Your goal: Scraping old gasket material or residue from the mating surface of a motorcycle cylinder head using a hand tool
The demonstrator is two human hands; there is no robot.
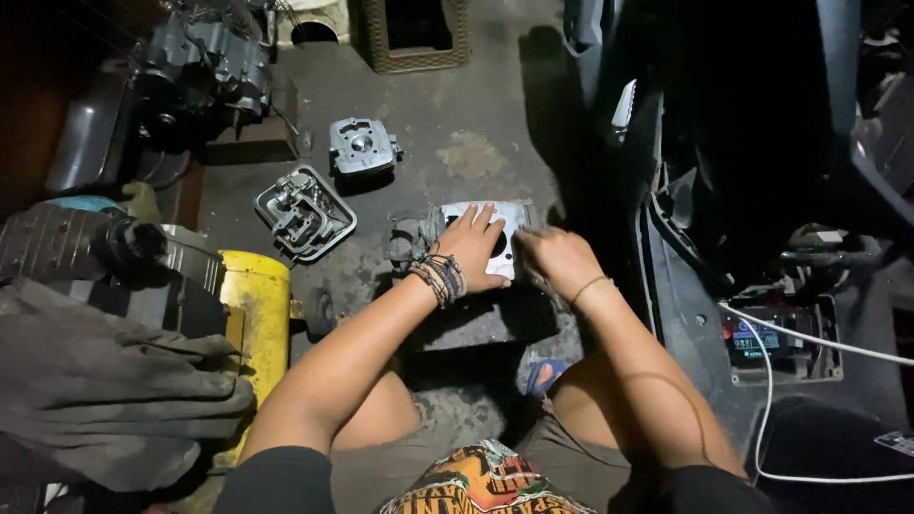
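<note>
A grey metal engine cylinder block (505,225) with a round bore lies flat on the concrete floor in front of me. My left hand (471,249), with dark bracelets on the wrist, presses down flat on its top face, fingers spread. At the block's right edge my right hand (557,259) has its fingers curled; I cannot make out whether it holds anything small. A dark slab (486,324) lies under my forearms.
A cylinder head (362,146) and a finned cover part (305,213) lie on the floor to the left. An engine (205,67) sits at back left, a yellow tank (257,305) and grey cloth (105,381) at left. A dark scooter body (743,143) and a cabled device (776,341) stand at right.
</note>
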